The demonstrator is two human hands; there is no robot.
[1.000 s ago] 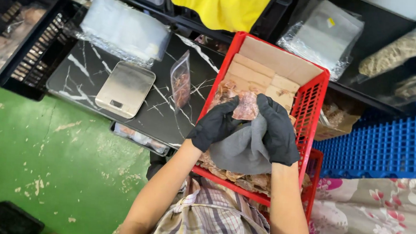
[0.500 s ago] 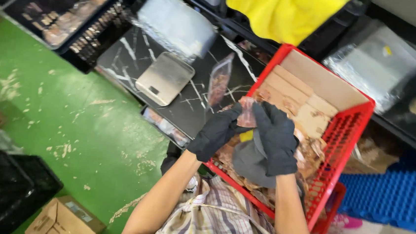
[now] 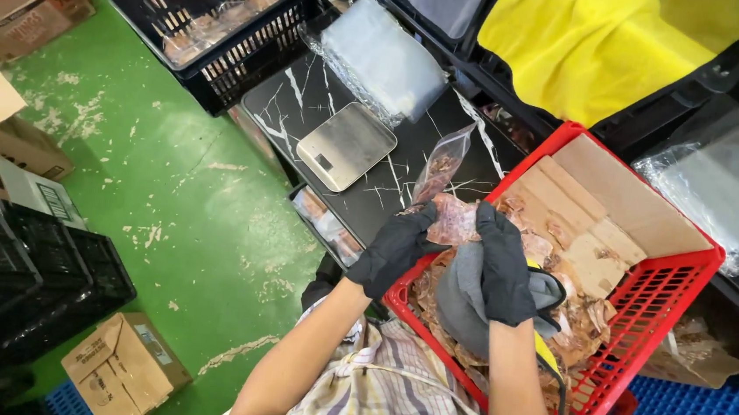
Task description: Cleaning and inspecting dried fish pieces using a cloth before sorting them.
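Green painted floor (image 3: 167,209) surrounded a black marbled desk (image 3: 308,97) carrying a steel scale (image 3: 345,145) and a partly filled clear pouch (image 3: 440,165). Both gloved hands met over the red crate (image 3: 643,299): the left hand (image 3: 394,249) and right hand (image 3: 503,266) were closed, pinching one reddish dried piece (image 3: 454,221) between them above the heap.
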